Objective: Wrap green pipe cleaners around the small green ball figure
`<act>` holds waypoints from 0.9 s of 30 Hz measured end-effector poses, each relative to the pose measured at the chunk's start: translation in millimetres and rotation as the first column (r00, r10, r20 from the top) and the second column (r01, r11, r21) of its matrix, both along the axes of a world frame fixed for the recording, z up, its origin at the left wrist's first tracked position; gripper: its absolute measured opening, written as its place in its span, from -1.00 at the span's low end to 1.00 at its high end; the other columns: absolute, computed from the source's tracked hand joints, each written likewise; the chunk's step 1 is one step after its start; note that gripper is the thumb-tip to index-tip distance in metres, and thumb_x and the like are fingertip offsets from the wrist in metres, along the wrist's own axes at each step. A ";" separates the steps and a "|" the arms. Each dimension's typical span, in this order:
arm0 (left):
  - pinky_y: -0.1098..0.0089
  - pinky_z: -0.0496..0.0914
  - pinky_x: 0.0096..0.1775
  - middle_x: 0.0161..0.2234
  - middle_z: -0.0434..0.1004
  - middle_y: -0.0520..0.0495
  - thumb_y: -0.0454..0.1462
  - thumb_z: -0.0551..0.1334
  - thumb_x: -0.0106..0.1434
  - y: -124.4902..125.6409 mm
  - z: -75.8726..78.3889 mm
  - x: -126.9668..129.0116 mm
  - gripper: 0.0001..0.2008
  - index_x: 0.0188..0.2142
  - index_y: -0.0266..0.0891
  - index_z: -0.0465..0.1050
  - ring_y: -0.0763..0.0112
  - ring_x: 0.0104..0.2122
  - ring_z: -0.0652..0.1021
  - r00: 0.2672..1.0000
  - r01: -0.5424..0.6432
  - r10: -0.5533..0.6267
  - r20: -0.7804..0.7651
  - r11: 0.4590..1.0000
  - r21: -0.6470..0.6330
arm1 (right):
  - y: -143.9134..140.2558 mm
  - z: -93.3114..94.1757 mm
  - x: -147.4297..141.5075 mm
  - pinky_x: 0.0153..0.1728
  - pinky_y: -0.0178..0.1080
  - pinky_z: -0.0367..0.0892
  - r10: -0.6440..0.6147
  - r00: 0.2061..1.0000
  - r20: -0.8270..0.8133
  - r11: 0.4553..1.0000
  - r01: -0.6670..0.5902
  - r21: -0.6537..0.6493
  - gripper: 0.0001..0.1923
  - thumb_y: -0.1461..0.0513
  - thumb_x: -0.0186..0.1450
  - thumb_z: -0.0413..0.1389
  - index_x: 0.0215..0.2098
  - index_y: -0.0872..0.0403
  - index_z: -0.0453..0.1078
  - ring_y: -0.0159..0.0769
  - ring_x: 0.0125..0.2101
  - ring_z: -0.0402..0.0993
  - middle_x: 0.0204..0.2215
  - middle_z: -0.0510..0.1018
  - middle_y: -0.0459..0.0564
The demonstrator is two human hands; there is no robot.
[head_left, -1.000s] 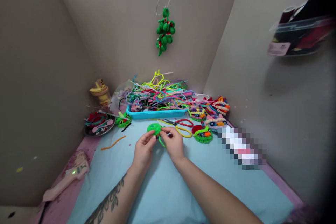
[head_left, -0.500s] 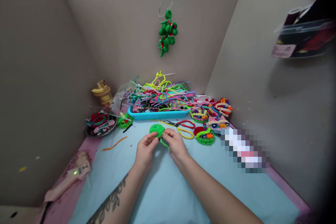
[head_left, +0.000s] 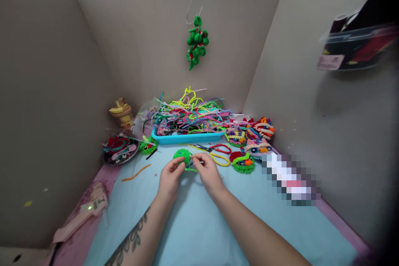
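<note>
A round green pipe-cleaner coil (head_left: 181, 156) is pinched by my left hand (head_left: 170, 178) just above the light blue mat (head_left: 199, 224). My right hand (head_left: 208, 172) grips the coil's loose green tail beside it, fingers closed on the strand. Both hands sit near the middle of the mat, in front of the blue tray (head_left: 187, 137) heaped with colourful pipe cleaners.
Red-handled scissors (head_left: 218, 148) and a yellow loop lie right of the hands. Finished fuzzy figures (head_left: 249, 145) crowd the right back corner. A metal dish (head_left: 120, 151) of scraps, an orange strand (head_left: 136, 172) and a pink glue gun (head_left: 81, 212) are left. A green ornament (head_left: 196, 43) hangs on the back wall.
The hands have shifted slightly, turning the green coil and drawing its tail to the right; the view tilted a little. Nothing was let go.
</note>
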State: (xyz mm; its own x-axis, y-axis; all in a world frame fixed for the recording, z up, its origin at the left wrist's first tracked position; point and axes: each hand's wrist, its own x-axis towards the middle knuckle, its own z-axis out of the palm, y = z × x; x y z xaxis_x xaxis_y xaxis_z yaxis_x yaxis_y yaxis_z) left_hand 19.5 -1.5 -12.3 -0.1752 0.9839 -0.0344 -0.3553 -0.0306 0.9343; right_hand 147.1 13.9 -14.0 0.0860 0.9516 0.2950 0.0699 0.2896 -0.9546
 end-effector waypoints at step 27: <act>0.31 0.36 -0.16 -0.22 0.50 -0.08 -0.31 0.40 -0.13 2.0 6.2 -7.1 -0.53 -0.15 -0.23 0.43 0.40 -0.28 0.51 0.985 -0.003 0.010 0.175 0.999 -0.042 | 4.6 9.6 16.3 -0.40 -0.26 0.31 0.199 0.655 -0.729 0.873 -0.456 -0.172 -0.66 -0.05 0.08 0.14 -0.34 0.01 0.41 -0.36 -0.50 0.41 -0.53 0.51 -0.08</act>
